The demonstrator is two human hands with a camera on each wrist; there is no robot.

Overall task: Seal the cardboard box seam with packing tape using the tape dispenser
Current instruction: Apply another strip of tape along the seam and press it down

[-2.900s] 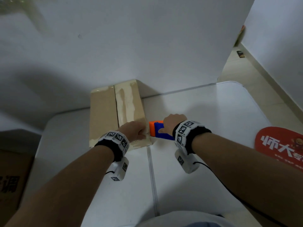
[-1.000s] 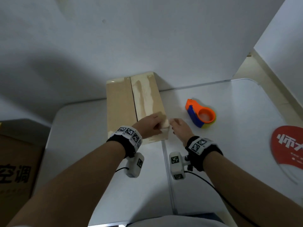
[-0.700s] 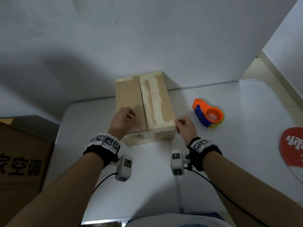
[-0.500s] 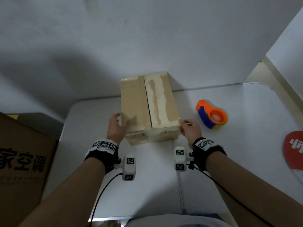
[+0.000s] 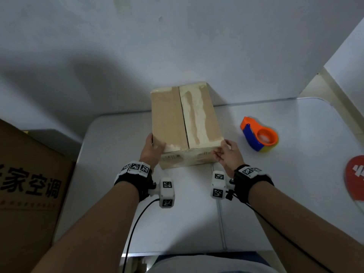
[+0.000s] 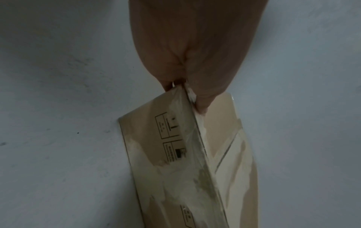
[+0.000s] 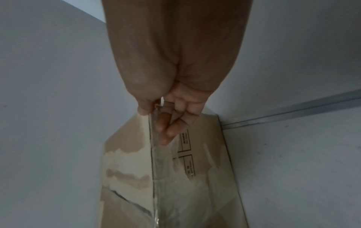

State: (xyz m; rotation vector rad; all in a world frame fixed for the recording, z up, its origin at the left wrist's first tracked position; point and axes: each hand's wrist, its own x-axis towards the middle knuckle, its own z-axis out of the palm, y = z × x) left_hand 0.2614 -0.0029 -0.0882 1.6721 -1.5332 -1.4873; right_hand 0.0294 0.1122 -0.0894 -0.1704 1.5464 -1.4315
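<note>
A closed cardboard box (image 5: 169, 123) stands on the white table (image 5: 295, 174), its centre seam (image 5: 184, 125) running away from me. A pale torn patch marks the right flap. My left hand (image 5: 155, 143) grips the near left corner, thumb on top and fingers down the side; the left wrist view shows that hand (image 6: 187, 95) on the box (image 6: 175, 162). My right hand (image 5: 220, 150) pinches the near right corner; in the right wrist view its thumb (image 7: 145, 108) lies on top and its curled fingers on the front face of the box (image 7: 195, 185). The orange and blue tape dispenser (image 5: 259, 134) lies to the right of the box, untouched.
A large brown carton (image 5: 29, 184) with printed characters stands left of the table. A red round object (image 5: 354, 178) lies at the table's right edge. A white wall (image 5: 177, 46) rises just behind the box. The table's near edge is by my body.
My right hand has let go of the dispenser, which now lies on the table at the right. My left hand slid from the box top to the near left corner; both hands now hold corners.
</note>
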